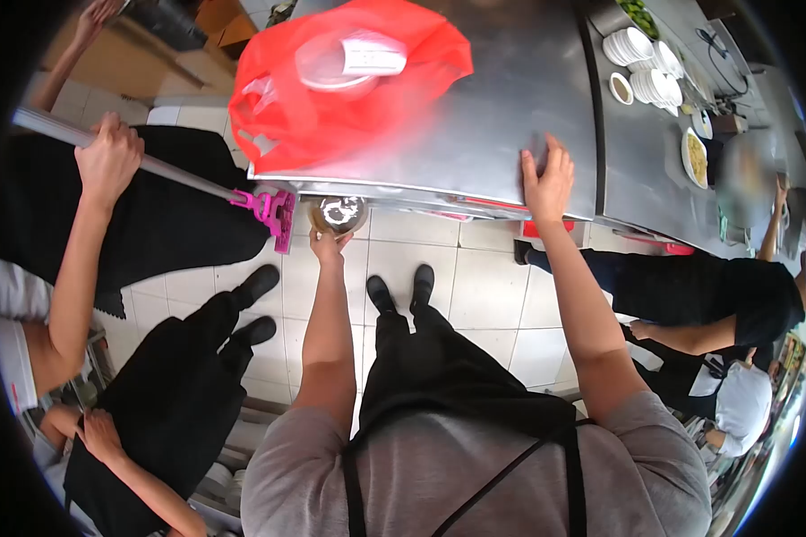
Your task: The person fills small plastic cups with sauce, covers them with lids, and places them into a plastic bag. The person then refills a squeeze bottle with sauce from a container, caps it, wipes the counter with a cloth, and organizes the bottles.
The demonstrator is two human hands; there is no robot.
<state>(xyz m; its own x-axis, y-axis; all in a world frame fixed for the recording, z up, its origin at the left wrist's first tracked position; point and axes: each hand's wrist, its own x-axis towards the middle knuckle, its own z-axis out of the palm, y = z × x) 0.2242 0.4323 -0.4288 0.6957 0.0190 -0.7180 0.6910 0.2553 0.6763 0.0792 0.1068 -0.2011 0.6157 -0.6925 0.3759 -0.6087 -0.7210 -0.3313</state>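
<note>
Grey shirt (403, 465) foremost; left hand (328, 243), arm extended, grips a round container (339, 215) beside the steel counter (524, 89); right hand (548, 183) lies loosely spread on its edge. White label (373, 57) over its red bag (282, 125): unreadable.

From the right hand (547, 186), the bare steel counter (519, 98) leaves a way through at 12 o'clock; the red bag (282, 121) blocks 10, stacked white bowls (629, 45) block 1. From the left hand (328, 245), the pink mop head (284, 221) bars 10; open room above floor tiles (412, 234) lies at 3.

1 pink mop (283, 222), L side; stacked wht dishes (651, 88) nr 1 oval plate (686, 154) w/ food (698, 161).
</note>
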